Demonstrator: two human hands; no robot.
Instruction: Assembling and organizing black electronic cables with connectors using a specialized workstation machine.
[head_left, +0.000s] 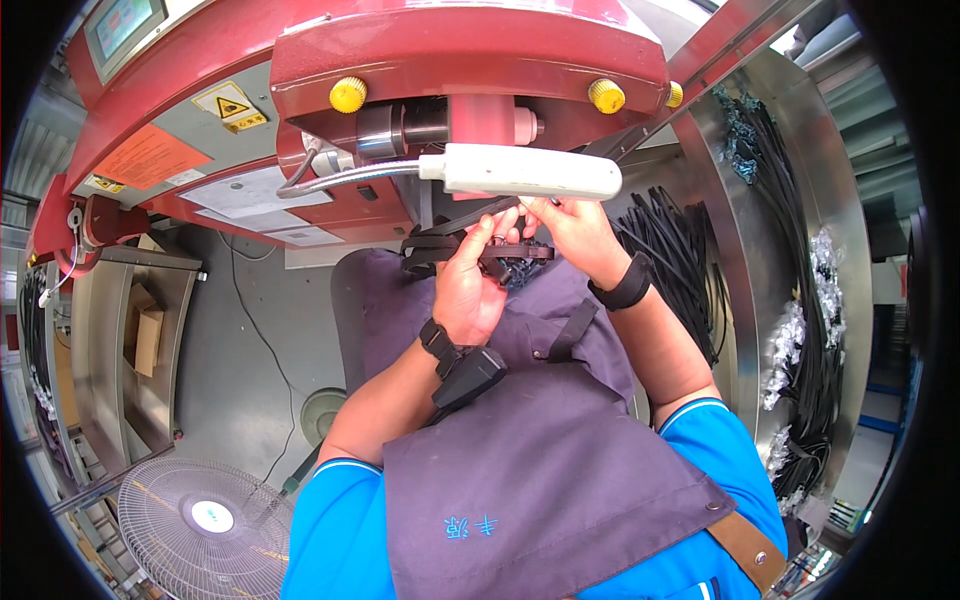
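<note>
My left hand [468, 290] is closed round a dark strap [425, 248], which looks like a belt, in front of the red machine. A brown-black loop of it [535, 254] juts out by the fingers, with a crinkled bluish wrapping [518, 272] beneath. Close beside it, my right hand [583, 236] pinches the strap near the left fingertips; the lamp head partly hides these fingers. Both hands are above the purple apron [480, 460] on my lap. Each wrist wears a black band, and a dark box-like piece [470, 378] hangs at the left one.
A white lamp [530, 172] on a bendable metal neck crosses just above my hands. The red machine [470, 50] with yellow knobs stands ahead. Metal trays [850, 290] at right hold several black straps [675, 260], some with plastic-wrapped ends. A fan [205, 525] stands at lower left.
</note>
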